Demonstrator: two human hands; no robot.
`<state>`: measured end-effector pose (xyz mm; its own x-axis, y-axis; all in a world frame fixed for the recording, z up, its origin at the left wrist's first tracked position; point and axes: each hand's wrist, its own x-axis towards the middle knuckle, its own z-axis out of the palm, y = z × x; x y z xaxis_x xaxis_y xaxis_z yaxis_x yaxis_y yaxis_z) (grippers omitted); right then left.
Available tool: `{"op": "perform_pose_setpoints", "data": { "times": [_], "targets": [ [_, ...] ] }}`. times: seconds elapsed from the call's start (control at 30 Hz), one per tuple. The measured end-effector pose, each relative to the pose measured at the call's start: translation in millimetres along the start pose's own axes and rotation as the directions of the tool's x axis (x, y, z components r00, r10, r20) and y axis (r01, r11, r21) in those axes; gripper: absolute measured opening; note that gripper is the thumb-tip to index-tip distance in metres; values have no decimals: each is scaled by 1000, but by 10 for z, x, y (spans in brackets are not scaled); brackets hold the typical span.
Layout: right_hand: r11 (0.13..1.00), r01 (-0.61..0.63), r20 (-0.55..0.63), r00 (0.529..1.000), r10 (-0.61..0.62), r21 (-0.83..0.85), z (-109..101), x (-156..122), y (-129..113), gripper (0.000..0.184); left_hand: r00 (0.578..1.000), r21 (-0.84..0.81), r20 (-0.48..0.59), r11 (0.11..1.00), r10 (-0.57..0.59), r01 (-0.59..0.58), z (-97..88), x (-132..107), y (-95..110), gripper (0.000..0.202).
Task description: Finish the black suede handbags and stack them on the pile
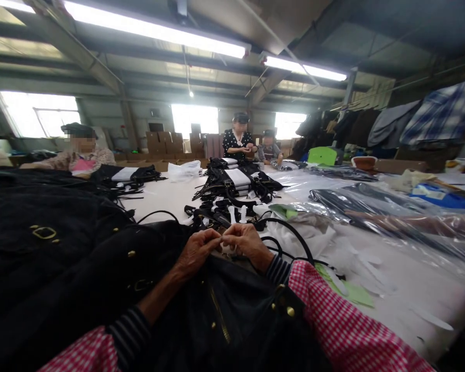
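Note:
A black handbag with a gold zip and gold studs lies in front of me, its top edge under my hands. My left hand and my right hand meet above that edge, each with thumb and forefinger pinched together. What sits between the fingertips is too small to make out. A black bag handle loops beside my right hand. Just beyond my fingers lies a heap of black straps with white wrappings.
More black bags are piled at the left. Stacked bags with white bands stand mid-table. Clear plastic packaging covers the right side, near green paper. Across the table are several people, one in a dotted top.

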<state>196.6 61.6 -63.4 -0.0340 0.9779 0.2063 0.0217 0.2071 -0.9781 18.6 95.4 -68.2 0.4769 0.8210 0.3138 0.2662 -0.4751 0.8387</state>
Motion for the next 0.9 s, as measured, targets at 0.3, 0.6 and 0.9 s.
{"op": "perform_pose_setpoints", "data": {
  "times": [0.3, 0.6, 0.9],
  "targets": [
    [713, 141, 161, 986, -40, -686, -968, -423, -480, 21, 872, 444, 459, 807, 169, -390, -70, -177, 756, 45],
    [515, 4, 78, 989, 123, -857, -983, -706, -115, 47, 833, 681, 543, 526, 104, -509, 37, -302, 1030, 29],
    [662, 253, 257, 962, -94, -705, -665, -220, -670, 22, 879, 775, 442, 418, 179, -474, -243, -88, 1440, 16]
  ]
}}
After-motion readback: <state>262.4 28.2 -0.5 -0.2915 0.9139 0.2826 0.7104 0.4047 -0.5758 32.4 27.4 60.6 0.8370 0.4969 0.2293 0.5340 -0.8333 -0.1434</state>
